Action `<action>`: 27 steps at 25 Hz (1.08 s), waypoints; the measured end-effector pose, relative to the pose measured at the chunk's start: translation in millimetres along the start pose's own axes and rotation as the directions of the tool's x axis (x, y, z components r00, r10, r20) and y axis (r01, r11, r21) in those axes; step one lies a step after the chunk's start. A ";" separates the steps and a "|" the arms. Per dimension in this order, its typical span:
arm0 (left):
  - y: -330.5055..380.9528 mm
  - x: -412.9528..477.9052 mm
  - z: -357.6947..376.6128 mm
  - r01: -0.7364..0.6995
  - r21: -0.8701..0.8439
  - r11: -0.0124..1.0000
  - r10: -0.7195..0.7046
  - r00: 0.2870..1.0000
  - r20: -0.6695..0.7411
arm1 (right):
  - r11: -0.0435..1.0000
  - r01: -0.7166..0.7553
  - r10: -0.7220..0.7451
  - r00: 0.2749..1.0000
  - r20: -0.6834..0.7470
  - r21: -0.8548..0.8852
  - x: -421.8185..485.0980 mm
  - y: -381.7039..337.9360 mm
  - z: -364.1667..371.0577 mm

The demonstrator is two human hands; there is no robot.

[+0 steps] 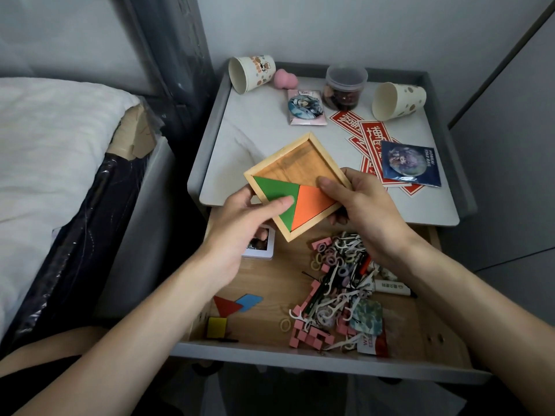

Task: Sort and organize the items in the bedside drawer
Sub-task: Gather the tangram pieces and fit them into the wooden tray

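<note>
Drawer (270,348) stands open, mostly unsorted by my reading: floss picks, hair ties and pink blocks lie in one heap (339,283), with loose pieces (225,306) at its left. Over its back edge, left hand (243,217) and right hand (357,199) each grasp a side of the wooden tray (300,157), thumbs on top. Only a green triangle (276,190) and an orange triangle (312,205) sit in it, and its far half is bare.

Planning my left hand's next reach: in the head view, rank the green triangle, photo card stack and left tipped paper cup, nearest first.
1. green triangle, in the wooden tray the left hand grips.
2. photo card stack, just below in the drawer.
3. tipped paper cup, back left of the tabletop.
</note>
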State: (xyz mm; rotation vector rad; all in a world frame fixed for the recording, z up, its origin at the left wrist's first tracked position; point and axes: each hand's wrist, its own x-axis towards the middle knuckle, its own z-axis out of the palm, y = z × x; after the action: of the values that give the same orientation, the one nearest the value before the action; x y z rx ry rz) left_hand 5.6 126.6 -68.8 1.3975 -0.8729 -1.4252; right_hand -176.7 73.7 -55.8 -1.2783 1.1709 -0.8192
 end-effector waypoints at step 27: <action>31.9 14.0 -45.6 -0.095 -0.392 0.915 -0.024 0.958 -0.286 | 0.180 0.662 0.106 0.722 0.683 -0.728 -5.4 139.5 120.6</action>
State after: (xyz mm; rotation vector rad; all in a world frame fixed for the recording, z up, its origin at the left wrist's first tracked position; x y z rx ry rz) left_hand 55.9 108.5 -48.1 1.2202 -0.3861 -1.2470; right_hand -82.8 134.6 -202.5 -2.6922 0.7821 0.3354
